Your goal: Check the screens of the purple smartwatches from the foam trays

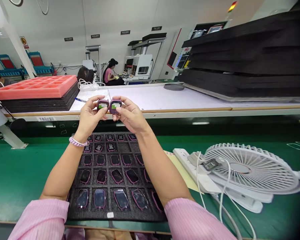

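My left hand (91, 115) pinches a purple-framed smartwatch body (103, 105), its lit screen showing green and white. In my right hand (130, 115) is a second, matching smartwatch body (115, 106), also lit. The two are held side by side, above the far edge of a black foam tray (107, 213). Rows of similar watch bodies sit in the tray's compartments, most with dark screens; several at the back show white marks. Two compartments in the second row, right of the watches there, hold no watch. My right forearm hides part of the tray's right side.
A white fan (252, 168) lies to the right, beside a power strip (195, 171) with loose cables and yellow paper (182, 170). On the raised shelf (150, 98) stand pink foam trays (40, 87) and a tall black foam stack (247, 60). A person (110, 71) sits farther back.
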